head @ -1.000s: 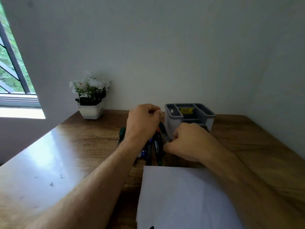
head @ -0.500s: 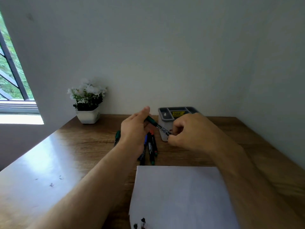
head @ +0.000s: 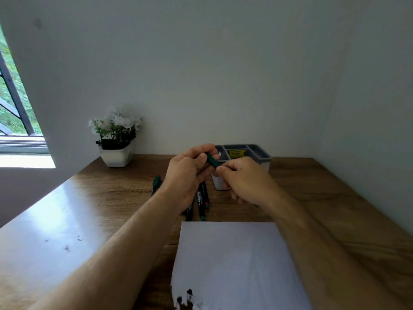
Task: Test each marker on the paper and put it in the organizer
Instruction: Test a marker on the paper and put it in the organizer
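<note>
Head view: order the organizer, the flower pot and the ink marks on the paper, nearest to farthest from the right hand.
1. organizer, just behind the right hand.
2. flower pot, far left by the wall.
3. ink marks, the paper's near-left corner.

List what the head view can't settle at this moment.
- Green marker: body and tip hidden by right hand; cap on or off unclear.
- Markers on table: partly behind left hand; count unclear.
- Organizer: contents, label text too small.
- Paper marks: cut by bottom edge.
</note>
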`<state>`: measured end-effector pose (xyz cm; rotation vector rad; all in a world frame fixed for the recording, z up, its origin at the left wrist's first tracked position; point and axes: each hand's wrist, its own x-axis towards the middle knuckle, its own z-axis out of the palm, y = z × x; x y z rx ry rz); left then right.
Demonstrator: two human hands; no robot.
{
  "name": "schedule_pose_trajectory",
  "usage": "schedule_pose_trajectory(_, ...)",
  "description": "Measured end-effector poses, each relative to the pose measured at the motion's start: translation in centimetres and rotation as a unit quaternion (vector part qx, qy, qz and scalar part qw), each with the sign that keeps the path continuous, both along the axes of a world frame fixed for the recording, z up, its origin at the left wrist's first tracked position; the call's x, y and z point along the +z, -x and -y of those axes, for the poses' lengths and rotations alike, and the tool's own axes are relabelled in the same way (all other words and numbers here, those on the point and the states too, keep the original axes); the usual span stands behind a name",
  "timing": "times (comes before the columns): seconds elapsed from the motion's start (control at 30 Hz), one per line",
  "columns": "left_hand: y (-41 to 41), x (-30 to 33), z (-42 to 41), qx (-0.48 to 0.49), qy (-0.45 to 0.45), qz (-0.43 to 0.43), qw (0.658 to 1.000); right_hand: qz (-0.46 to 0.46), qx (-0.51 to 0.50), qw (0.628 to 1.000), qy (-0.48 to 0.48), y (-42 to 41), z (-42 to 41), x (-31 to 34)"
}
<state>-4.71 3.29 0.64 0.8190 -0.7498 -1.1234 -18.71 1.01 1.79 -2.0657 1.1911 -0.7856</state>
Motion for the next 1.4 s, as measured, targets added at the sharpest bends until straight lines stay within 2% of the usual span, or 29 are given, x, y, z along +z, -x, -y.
schedule_pose_trajectory(0.2,-0.3,0.1,-0.2,-0.012,-0.002,0.010,1.000,-0.003,-0.045,0.997,0.056,0.0,0.3,-0.4)
schedule_pose_trajectory(0.43,-0.7,0.2,-0.2,-0.029,-0.013,0.024,0.999,-0.030,-0.026,0.996,0.082,0.3,0.7,-0.9)
schedule_pose_trajectory(0.67,-0.7,0.5,-0.1,-0.013,0.000,-0.011,1.000,-0.060,-0.065,0.982,0.167,0.3,0.7,-0.7)
schedule_pose_trajectory(0.83,-0.8,0.5,0.1,0.042,0.004,-0.001,0.999,-0.078,-0.059,0.989,0.112,0.0,-0.1,-0.4)
schedule_pose_trajectory(1.0,-2.8,1.0,0.9,0.122,-0.045,0.037,0.991,-0.079,-0.046,0.994,0.055,1.1,-2.5,1.1)
schedule_pose_trajectory(1.07,-3.5,1.2,0.8,0.092,-0.072,0.119,0.986,-0.033,-0.043,0.997,0.050,1.2,-3.5,0.9)
schedule_pose_trajectory(1.1,-3.7,1.4,0.5,0.066,-0.090,0.209,0.971,0.005,-0.043,0.998,0.049,1.0,-4.0,0.7)
schedule_pose_trajectory(1.13,-3.8,1.6,0.1,0.035,-0.109,0.322,0.940,0.053,-0.043,0.997,0.043,0.7,-4.3,0.3)
schedule_pose_trajectory(1.2,-3.6,2.1,-0.7,-0.018,-0.128,0.540,0.832,0.166,-0.046,0.985,0.012,0.1,-4.7,-0.3)
schedule_pose_trajectory(1.23,-3.4,2.2,-1.0,-0.035,-0.127,0.618,0.775,0.222,-0.048,0.974,-0.007,-0.1,-4.9,-0.5)
schedule_pose_trajectory(1.27,-3.1,2.2,-1.2,-0.053,-0.122,0.669,0.731,0.274,-0.046,0.960,-0.020,-0.4,-5.1,-0.6)
schedule_pose_trajectory(1.3,-2.9,2.3,-1.4,-0.078,-0.115,0.694,0.707,0.316,-0.046,0.947,-0.027,-0.6,-5.2,-0.7)
schedule_pose_trajectory(1.4,-2.7,2.2,-1.7,-0.177,-0.105,0.695,0.689,0.379,-0.060,0.923,-0.027,-1.0,-5.2,-1.3)
